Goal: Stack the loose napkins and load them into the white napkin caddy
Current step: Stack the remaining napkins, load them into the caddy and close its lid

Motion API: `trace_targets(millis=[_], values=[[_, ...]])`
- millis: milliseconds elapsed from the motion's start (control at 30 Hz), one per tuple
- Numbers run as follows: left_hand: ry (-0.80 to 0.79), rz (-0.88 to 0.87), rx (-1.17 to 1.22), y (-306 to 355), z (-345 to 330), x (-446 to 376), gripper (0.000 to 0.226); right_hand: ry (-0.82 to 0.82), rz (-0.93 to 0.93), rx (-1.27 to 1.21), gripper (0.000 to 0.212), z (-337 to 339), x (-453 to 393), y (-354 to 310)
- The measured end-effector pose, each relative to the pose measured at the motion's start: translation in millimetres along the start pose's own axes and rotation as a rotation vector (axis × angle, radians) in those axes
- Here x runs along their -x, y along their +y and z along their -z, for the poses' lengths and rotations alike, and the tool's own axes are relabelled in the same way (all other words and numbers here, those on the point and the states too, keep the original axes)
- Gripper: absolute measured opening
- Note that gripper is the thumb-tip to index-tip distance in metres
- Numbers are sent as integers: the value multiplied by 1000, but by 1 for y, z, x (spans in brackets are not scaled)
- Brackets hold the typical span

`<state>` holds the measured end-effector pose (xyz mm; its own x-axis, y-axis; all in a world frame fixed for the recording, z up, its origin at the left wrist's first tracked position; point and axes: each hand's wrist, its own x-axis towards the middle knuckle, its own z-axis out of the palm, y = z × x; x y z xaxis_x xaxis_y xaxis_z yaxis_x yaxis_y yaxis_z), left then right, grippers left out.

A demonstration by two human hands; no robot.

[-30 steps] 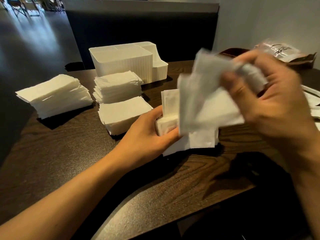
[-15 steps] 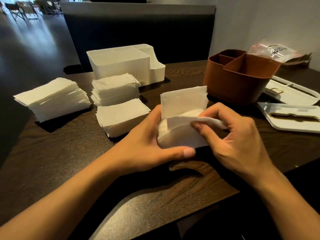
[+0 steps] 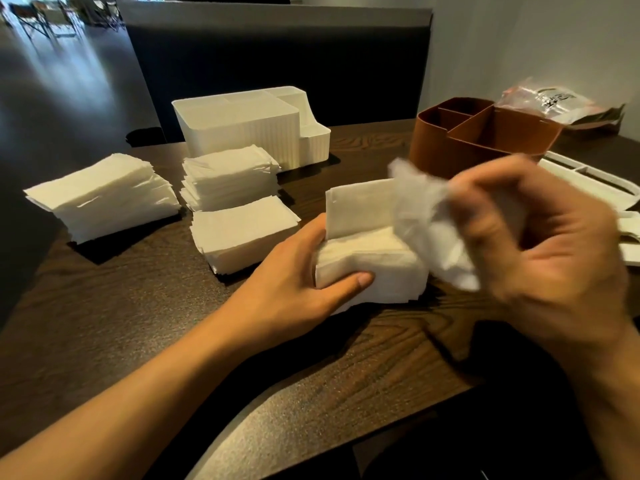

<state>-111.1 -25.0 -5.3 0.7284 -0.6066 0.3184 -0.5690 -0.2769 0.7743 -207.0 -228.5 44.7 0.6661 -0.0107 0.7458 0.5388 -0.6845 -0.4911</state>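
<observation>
My left hand [image 3: 294, 289] grips a thick stack of white napkins [image 3: 381, 265] at the table's middle, thumb along its near side. One sheet stands upright behind that stack. My right hand [image 3: 540, 244], blurred, pinches a single loose napkin [image 3: 426, 220] lifted just right of the stack. The white napkin caddy [image 3: 242, 129] stands at the back, ribbed, with nothing visible inside. Three more napkin piles lie left of my hands: one far left [image 3: 104, 195], one in front of the caddy [image 3: 228, 174], one nearer [image 3: 242, 230].
A brown divided caddy [image 3: 485, 140] stands at the back right, with a plastic bag [image 3: 550, 102] behind it. White trays [image 3: 588, 178] lie at the right edge. The dark wooden table [image 3: 138, 323] has a curved near edge.
My right hand has lifted off the stack, pulling one napkin up and to the right. The left hand has kept its grip on the stack.
</observation>
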Motion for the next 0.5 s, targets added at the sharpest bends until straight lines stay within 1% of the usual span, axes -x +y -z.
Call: trace_targets(millis=[100, 133, 167, 233, 333, 400, 433, 500], values=[[-43, 34, 124, 3, 1, 2, 53, -348, -77, -124, 5, -8, 7, -3], [-49, 56, 152, 5, 2, 1, 47, -408, -103, -124, 8, -12, 10, 1], [-45, 68, 151, 8, 2, 2, 38, -433, -108, -91, 11, -16, 13, 6], [-50, 86, 163, 11, 4, 4, 22, -416, -105, -1, 15, -25, 18, 15], [-68, 95, 319, 16, 6, 7, 26, -306, -114, 32, 12, -33, 24, 23], [-117, 94, 318, 19, 5, 8, 22, -231, -96, 50, 10, -36, 26, 23], [-155, 93, 294, 20, 6, 6, 24, -209, -87, 64, 10, -36, 26, 23], [-179, 79, 157, 16, 6, 5, 50, -197, -80, 66, 12, -35, 25, 24]])
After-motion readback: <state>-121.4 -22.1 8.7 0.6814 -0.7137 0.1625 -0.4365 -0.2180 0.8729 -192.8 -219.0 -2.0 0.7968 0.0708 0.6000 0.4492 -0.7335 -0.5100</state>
